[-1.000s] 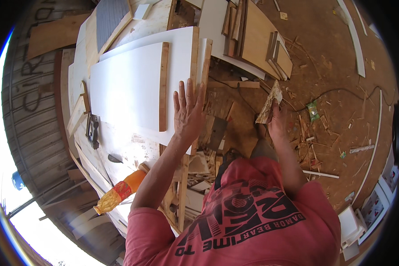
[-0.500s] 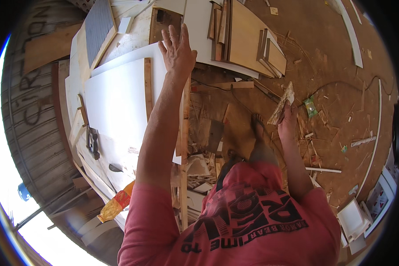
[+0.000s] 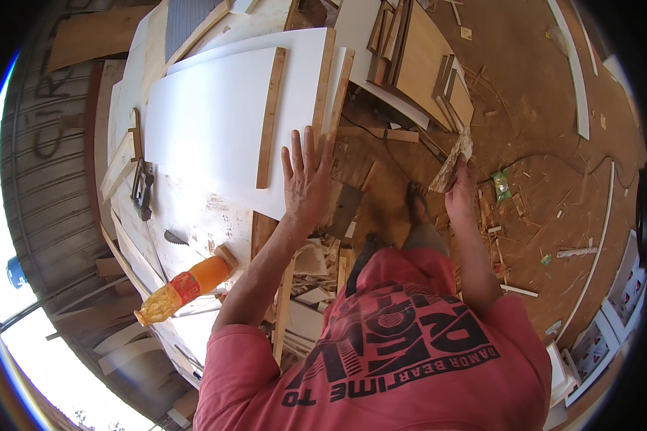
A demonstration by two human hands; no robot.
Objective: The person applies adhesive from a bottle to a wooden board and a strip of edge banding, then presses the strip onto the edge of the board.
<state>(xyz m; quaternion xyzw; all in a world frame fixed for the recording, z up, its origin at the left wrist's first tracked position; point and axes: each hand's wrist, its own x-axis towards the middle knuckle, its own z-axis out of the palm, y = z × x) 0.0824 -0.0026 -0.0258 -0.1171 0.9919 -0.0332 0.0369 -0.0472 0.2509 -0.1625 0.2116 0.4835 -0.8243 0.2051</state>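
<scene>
My left hand (image 3: 305, 179) lies flat with fingers spread on the near right edge of a large white board (image 3: 216, 122) that rests on a workbench. A narrow wooden strip (image 3: 269, 118) lies lengthwise on the board, just left of my fingers. My right hand (image 3: 460, 190) is held out over the dirt floor and grips a folded piece of sandpaper (image 3: 451, 161). My red shirt fills the lower part of the view.
An orange bottle (image 3: 183, 287) lies on the bench's near end beside a dark tool (image 3: 142, 190). Wooden panels (image 3: 420, 65) are stacked on the floor ahead. Offcuts, white strips (image 3: 575, 72) and a cable litter the ground. White crates (image 3: 611, 323) stand at right.
My left hand, stretched to the board's far end half a second ago, has drawn back to its near edge. The right hand stays out to the side with the sandpaper.
</scene>
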